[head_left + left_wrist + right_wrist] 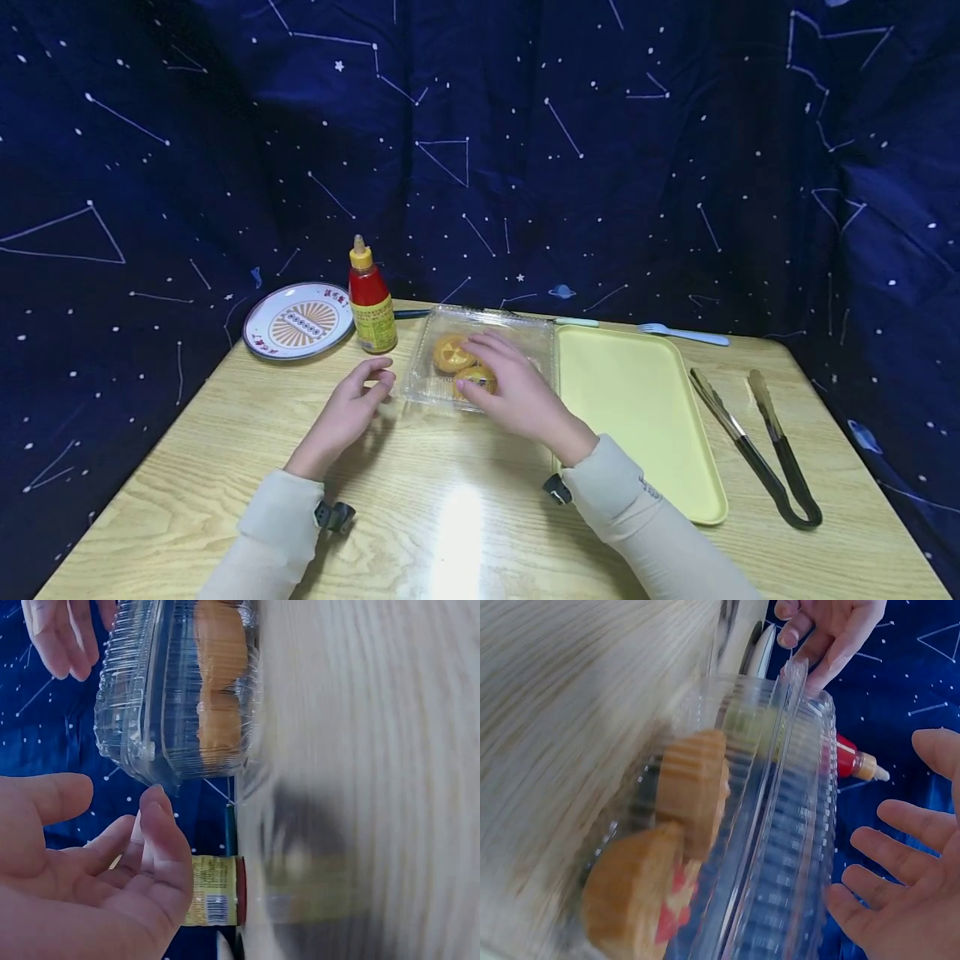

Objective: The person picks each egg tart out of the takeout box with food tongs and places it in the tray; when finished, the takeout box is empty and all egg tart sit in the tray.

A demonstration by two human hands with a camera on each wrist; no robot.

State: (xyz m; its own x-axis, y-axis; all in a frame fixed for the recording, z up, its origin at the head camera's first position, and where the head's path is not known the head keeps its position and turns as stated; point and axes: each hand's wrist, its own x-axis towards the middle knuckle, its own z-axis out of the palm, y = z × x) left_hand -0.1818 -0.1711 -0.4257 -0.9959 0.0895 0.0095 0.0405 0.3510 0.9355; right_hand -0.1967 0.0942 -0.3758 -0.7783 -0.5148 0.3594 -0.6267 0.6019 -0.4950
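Note:
A clear plastic clamshell container (423, 385) with several round golden pastries (452, 354) inside sits near the back middle of the table, its lid lowered. My left hand (354, 404) is at its front left, fingers loosely bent and thumb apart; in the left wrist view a fingertip comes right up to the container's corner. Over the lid, my right hand (517, 387) has its fingers spread, overlapping part of the pastries in the head view. The right wrist view has those fingers (900, 851) beside the ridged lid, with nothing in the palm.
A red sauce bottle (372, 304) and a patterned plate (300, 321) stand at the back left. Right of the container lies a yellow tray (637, 417), with tongs (772, 467) beyond it. A blue fork (682, 334) rests behind the tray. A dark curtain hangs behind the table.

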